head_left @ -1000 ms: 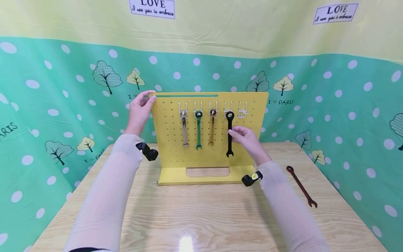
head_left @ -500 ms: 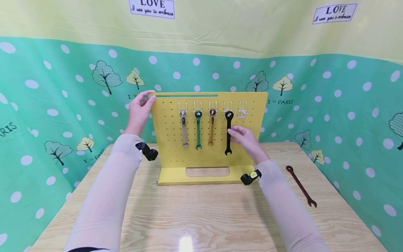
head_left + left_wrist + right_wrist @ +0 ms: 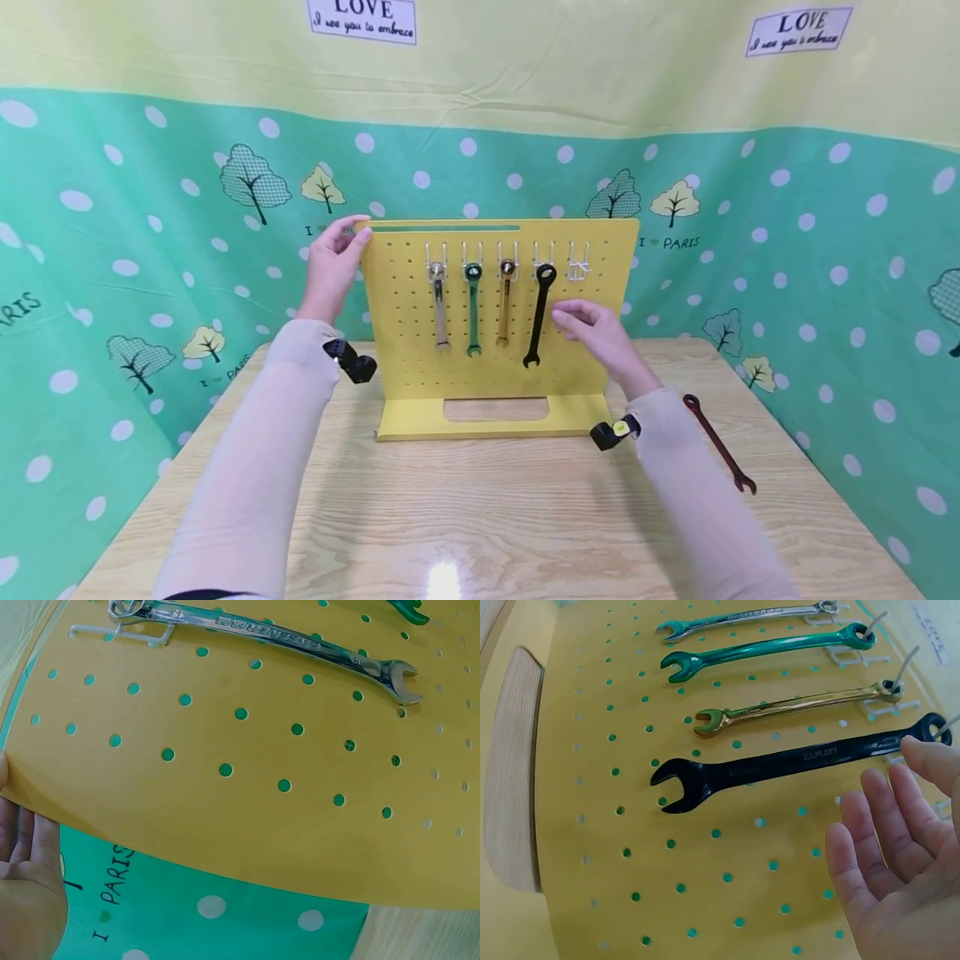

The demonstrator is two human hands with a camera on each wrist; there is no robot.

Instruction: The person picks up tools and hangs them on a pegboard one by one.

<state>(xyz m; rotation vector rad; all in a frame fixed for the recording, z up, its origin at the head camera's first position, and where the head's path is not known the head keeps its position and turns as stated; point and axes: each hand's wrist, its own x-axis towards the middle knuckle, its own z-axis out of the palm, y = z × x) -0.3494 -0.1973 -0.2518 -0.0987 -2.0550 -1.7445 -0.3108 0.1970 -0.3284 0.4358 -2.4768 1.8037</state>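
A yellow pegboard [image 3: 420,371] stands upright, and my left hand [image 3: 330,273] holds its upper left edge, thumb in front and fingers behind. From its hooks hang a silver wrench [image 3: 440,312], a green wrench [image 3: 473,317], a gold wrench [image 3: 505,308] and a black wrench [image 3: 539,321]. The black wrench leans, its lower end toward the left. Just right of it is my right hand [image 3: 598,333], holding nothing, fingers loosely bent and apart from the handle. In the right wrist view, a hook tip [image 3: 949,724] passes through the black wrench's ring end.
On the wooden table [image 3: 480,508], a dark red wrench [image 3: 717,442] lies to the right, near my right forearm. The rightmost white hook [image 3: 578,268] bears no wrench. A patterned curtain [image 3: 187,275] encloses the table's back and sides.
My right hand has let go of the black wrench and drawn slightly right. The wrench's lower end has swung left. My left hand keeps its place on the pegboard.
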